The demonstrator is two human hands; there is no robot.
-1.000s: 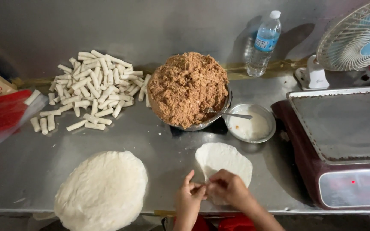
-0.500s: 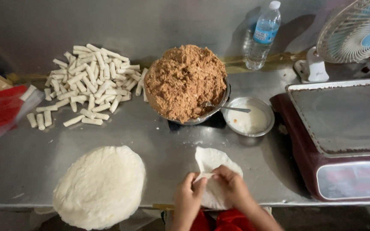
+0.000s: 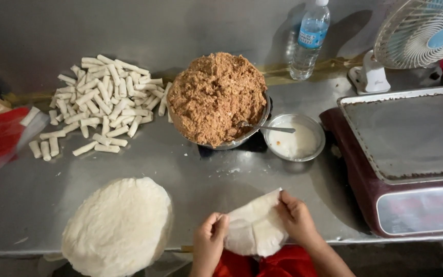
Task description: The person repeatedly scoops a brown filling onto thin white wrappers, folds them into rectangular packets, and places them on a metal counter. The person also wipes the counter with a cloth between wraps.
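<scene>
A thin round wrapper (image 3: 255, 228) is held between both hands at the near edge of the steel table (image 3: 190, 174), partly over the edge and above red cloth (image 3: 267, 264). The left hand (image 3: 209, 241) is closed on the wrapper's left rim, with the fingertips pinching the sheet from that side. The right hand (image 3: 296, 218) is pinched on the upper right rim, where a flap is folded over toward the middle. The wrapper thus lies between the two grips, its bulk hanging below and between the hands, creased across the centre.

Just left of the left hand, a stack of wrappers (image 3: 119, 225) is seen resting on the table, apart from the held sheet. Farther back, a metal bowl heaped with brown filling (image 3: 216, 97) is set near the middle, and a small bowl (image 3: 296, 138) with a pale liquid stands just beside it on the right, a spoon (image 3: 267, 128) resting across its rim. A pile of rolled white sticks (image 3: 101, 100) is spread at the back left. A scale (image 3: 411, 154) is placed at the right, with a water bottle (image 3: 308, 38) and a fan (image 3: 416, 36) behind it.
</scene>
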